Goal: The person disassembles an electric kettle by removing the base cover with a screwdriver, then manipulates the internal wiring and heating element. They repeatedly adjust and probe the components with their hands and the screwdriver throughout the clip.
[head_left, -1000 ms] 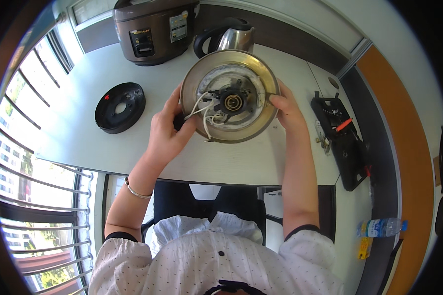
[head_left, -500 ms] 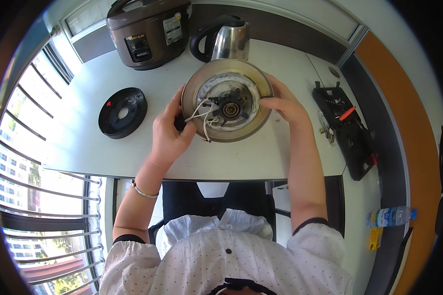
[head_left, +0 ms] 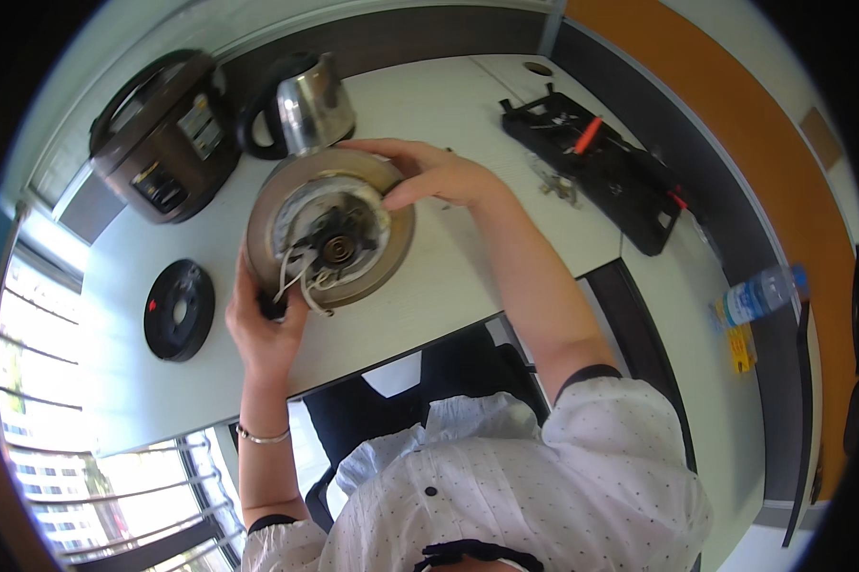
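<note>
Between my hands is a round metal kettle body (head_left: 296, 208), turned so its open underside faces up. At its centre sits a black connector (head_left: 339, 250) with brass-coloured rings, and loose white wires (head_left: 284, 276) stick out on the near left side. My left hand (head_left: 265, 329) grips the near left edge, thumb and fingers round it, beside a dark part mostly hidden by the hand. My right hand (head_left: 439, 176) holds the far right rim, its thumb over the inside of the base. Left of them on the table lies a black round base cover (head_left: 167, 329) with a hole in its middle.
A brown rice cooker (head_left: 177, 143) and a steel kettle (head_left: 313, 105) with a black handle stand at the back left. An open black tool case (head_left: 620, 186) with a red-handled tool (head_left: 589, 135) lies right, small metal parts (head_left: 558, 186) beside it. Farther right is a water bottle (head_left: 761, 294).
The view has swung and tilted, so the table's things sit further left. My right hand has shifted along the rim to its far side. Both hands keep hold of the kettle body.
</note>
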`<state>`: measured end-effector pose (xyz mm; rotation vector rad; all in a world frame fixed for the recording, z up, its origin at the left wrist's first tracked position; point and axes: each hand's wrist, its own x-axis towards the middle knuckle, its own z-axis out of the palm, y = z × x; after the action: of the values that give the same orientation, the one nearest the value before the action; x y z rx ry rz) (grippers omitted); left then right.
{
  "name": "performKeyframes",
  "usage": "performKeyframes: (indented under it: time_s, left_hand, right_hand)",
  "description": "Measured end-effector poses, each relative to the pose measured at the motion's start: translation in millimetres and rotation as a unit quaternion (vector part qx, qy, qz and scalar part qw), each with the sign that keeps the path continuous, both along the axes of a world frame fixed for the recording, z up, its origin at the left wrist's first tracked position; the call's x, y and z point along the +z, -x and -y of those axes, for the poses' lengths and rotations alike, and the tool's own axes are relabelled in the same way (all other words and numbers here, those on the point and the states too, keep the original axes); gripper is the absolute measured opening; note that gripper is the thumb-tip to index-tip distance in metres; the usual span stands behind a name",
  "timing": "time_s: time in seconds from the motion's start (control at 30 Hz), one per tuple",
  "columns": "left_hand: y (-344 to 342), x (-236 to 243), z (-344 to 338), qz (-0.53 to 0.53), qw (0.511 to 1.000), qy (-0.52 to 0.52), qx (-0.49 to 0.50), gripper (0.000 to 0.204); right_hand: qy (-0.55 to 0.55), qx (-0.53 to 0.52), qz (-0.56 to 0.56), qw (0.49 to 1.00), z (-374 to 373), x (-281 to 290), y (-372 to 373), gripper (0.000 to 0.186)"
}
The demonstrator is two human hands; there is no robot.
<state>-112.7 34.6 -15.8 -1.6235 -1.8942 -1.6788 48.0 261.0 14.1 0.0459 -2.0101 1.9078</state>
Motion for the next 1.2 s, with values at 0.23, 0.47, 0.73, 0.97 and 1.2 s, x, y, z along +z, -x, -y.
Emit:
performKeyframes:
  time_s: [0.23, 0.47, 0.73, 0.97, 1.2]
  left_hand:
    - [26, -13, 11, 0.1, 0.994, 0.039, 0.001, 0.056]
    - [28, -6, -4, 0.135, 0.99, 0.029, -0.041, 0.056]
    - [18, 20, -4, 0.144, 0.987, 0.064, -0.012, 0.054]
    - [21, 18, -1, 0.146, 0.988, 0.047, -0.016, 0.057]
    - [17, 16, -1, 0.138, 0.989, 0.032, -0.036, 0.061]
  right_hand:
    - [-0.03, -0.024, -0.006, 0.999, 4, -1, 17, 0.091]
    - [-0.005, -0.24, 0.006, 0.971, 24, -2, -12, 0.068]
    - [-0.268, -0.443, 0.035, 0.855, 52, -3, -98, 0.037]
    - [-0.424, -0.469, 0.2, 0.748, 53, -8, -120, 0.029]
    - [-0.519, -0.488, 0.237, 0.66, 46, -31, -116, 0.031]
